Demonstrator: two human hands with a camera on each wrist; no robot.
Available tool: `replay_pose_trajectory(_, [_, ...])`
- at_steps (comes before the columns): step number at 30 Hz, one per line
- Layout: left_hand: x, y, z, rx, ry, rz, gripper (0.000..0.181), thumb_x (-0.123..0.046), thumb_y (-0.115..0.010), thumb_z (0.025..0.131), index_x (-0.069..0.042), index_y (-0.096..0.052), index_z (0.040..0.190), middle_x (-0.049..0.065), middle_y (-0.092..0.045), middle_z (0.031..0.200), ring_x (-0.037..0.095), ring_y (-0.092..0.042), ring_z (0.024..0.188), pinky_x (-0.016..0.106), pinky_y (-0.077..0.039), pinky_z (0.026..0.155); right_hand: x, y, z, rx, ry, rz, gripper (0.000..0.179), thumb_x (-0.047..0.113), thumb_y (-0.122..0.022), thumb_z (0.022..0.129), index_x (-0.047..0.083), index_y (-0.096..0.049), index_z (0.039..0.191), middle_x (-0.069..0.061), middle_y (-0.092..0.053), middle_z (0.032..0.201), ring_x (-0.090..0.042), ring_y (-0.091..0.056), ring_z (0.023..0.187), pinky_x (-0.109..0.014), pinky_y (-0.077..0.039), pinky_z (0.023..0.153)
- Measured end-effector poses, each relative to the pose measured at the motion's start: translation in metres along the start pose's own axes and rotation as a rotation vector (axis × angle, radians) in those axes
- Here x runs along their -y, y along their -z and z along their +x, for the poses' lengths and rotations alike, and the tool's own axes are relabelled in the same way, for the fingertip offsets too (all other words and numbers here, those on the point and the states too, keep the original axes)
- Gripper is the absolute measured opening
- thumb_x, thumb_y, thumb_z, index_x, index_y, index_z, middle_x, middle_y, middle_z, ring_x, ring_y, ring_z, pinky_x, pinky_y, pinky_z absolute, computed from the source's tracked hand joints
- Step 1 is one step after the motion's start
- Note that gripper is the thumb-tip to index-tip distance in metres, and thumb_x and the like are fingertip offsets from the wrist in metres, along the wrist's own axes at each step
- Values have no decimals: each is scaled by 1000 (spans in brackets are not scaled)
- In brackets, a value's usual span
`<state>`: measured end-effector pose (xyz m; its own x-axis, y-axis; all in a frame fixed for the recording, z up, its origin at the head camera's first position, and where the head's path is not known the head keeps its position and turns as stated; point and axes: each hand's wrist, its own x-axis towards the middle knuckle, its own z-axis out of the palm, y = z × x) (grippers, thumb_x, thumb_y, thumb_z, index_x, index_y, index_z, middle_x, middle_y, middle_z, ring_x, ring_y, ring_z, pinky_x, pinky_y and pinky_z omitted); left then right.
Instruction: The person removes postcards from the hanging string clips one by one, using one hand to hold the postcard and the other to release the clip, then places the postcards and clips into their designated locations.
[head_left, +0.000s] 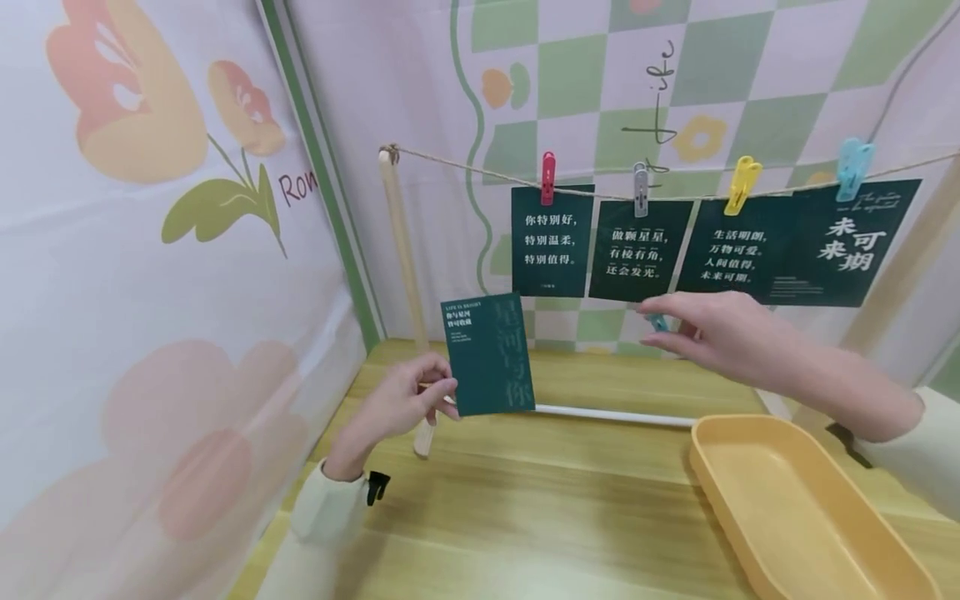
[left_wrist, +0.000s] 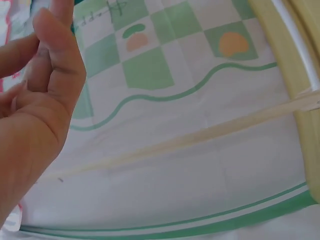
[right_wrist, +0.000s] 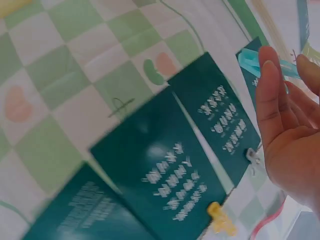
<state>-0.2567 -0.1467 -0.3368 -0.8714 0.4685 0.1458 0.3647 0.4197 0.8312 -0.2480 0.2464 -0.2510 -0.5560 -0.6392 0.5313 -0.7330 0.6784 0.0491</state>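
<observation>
My left hand (head_left: 408, 392) pinches a dark green card (head_left: 489, 354) with white lettering by its lower left edge, in front of the wooden post. In the left wrist view the hand (left_wrist: 47, 80) shows fingers bent toward the thumb. My right hand (head_left: 720, 333) pinches a light blue clothespin (head_left: 657, 322) between thumb and fingertips, below the hanging cards. The right wrist view shows this clothespin (right_wrist: 252, 62) more plainly. Cards hang from a twine line (head_left: 465, 167) under a red clothespin (head_left: 548, 178), a grey clothespin (head_left: 641, 190), a yellow clothespin (head_left: 742, 185) and a blue clothespin (head_left: 853, 169).
A wooden post (head_left: 405, 250) at the left carries the twine. A white rod (head_left: 615, 415) lies along the wooden table (head_left: 525, 500). An orange tray (head_left: 720, 492) stands at the right front. Patterned cloth (head_left: 187, 333) hangs at the left and back.
</observation>
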Motion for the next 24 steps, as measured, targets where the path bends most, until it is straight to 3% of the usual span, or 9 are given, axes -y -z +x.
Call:
replay_pose_trajectory(4, [5, -6, -2, 57, -22, 31, 7, -13, -52, 102, -8, -55, 99, 7, -71, 84, 13, -73, 72, 33, -57, 57, -5, -9, -20, -15, 31, 28, 39, 10, -83, 72, 10, -71, 109, 1, -76, 89, 9, -53, 60, -10, -46, 54])
replay_pose_trajectory(7, [8, -9, -4, 90, -41, 38, 7, -13, -52, 102, -7, -55, 100, 6, -72, 83, 12, -72, 71, 32, -58, 59, -8, -17, -37, 41, -2, 41, 36, 13, -83, 74, 9, -71, 107, 2, -75, 85, 12, -50, 59, -10, -43, 52])
replay_pose_trajectory(13, [19, -12, -12, 152, -20, 23, 11, -15, -52, 102, -5, -55, 100, 7, -72, 83, 12, -72, 71, 28, -58, 63, -16, -34, -70, 218, -229, 89, 36, 22, -77, 84, 10, -66, 117, 6, -71, 82, 10, -43, 55, -17, -39, 46])
replay_pose_trajectory(19, [38, -17, -18, 252, 45, -28, 10, -11, -51, 102, -2, -54, 97, 10, -71, 84, 29, -74, 77, 31, -60, 70, -31, -50, -98, 278, -253, 109, 31, 21, -78, 83, 11, -66, 109, -2, -74, 93, 10, -53, 59, -19, -46, 52])
replay_pose_trajectory(24, [53, -21, -27, 314, 52, -53, 8, -4, -51, 100, 3, -54, 97, 14, -71, 82, 41, -72, 78, 34, -61, 73, -46, -63, -116, 425, -313, 251, 28, 18, -74, 86, 5, -64, 108, 4, -70, 81, 8, -52, 54, -19, -45, 46])
